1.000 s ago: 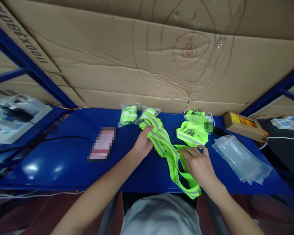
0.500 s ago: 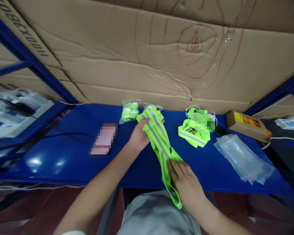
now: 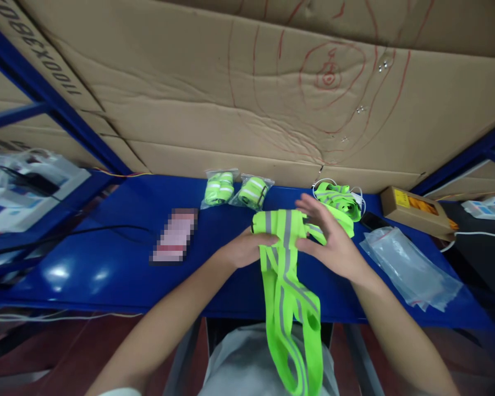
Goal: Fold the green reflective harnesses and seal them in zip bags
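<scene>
Lime strap (image 3: 289,256) grasped in left grip (image 3: 248,247), right grip (image 3: 335,245) spread alongside, cardboard (image 3: 60,77) printed "1100X380"

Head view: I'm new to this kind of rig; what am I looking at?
No machine here: these are a person's bare hands, seen by a camera worn on the head, looking forward and down. The left hand grips a folded green strap with grey stripes, its loops hanging down. The right hand is open beside it; whether its thumb touches is hard to tell. On the blue table lie two bagged green rolls, more green strap, clear bags, a pixelated flat item and a cardboard box.
</scene>
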The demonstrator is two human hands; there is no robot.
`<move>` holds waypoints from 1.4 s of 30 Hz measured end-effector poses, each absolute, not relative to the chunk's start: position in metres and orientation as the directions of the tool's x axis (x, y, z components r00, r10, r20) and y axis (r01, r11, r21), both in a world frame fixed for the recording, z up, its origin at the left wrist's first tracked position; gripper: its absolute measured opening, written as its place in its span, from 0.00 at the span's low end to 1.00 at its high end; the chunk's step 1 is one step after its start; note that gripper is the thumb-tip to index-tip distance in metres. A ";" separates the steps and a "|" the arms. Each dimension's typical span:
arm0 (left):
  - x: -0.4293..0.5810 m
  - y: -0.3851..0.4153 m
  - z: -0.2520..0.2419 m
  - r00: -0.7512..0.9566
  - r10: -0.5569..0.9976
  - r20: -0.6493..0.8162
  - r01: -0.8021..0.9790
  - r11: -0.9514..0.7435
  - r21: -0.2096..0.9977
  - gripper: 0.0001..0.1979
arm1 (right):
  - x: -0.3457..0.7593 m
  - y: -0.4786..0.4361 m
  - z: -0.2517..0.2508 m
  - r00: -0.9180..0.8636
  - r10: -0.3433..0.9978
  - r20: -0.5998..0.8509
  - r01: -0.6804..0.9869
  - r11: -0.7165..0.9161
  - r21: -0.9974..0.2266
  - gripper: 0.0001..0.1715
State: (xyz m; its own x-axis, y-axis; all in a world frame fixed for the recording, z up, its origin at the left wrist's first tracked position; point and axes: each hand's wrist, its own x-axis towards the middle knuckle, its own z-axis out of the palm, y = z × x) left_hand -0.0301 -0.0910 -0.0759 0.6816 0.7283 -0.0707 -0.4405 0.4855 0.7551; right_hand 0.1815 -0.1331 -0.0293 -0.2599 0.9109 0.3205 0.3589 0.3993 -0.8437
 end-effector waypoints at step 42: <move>-0.001 -0.106 -0.096 0.720 0.653 -0.236 -0.274 0.580 0.767 0.22 | 0.184 -0.094 -0.065 -0.119 0.975 0.190 0.092 0.201 -0.975 0.19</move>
State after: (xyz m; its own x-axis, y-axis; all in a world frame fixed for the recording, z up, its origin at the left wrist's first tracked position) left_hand -0.0013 -0.1055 -0.0964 0.7199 0.6527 -0.2361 -0.2738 0.5797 0.7675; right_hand 0.1843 -0.0940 -0.0647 -0.1188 0.9746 0.1896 0.0924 0.2010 -0.9752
